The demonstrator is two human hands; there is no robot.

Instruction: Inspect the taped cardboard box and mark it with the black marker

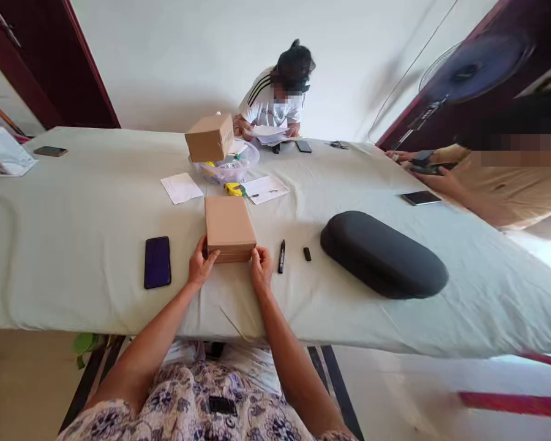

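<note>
A closed brown cardboard box [230, 222] sits on the cloth-covered table in front of me. My left hand [201, 263] grips its near left corner, thumb on the front face. At the near right corner, my right hand [261, 267] is closed with its fingers against the side. Just right of that hand lies an uncapped black marker [281, 256], and its cap [307, 253] rests a little farther right. A dark phone [157, 263] lies to the left of the box. Both hands' fingers are partly hidden by the box.
Beyond the box are a yellow tape measure [234, 189], papers [181, 187] and a plastic basket [251, 160] with another cardboard box [210, 138] on it. A black case [384, 253] lies right. One person [275, 98] holds papers opposite; another [509, 177] sits at right.
</note>
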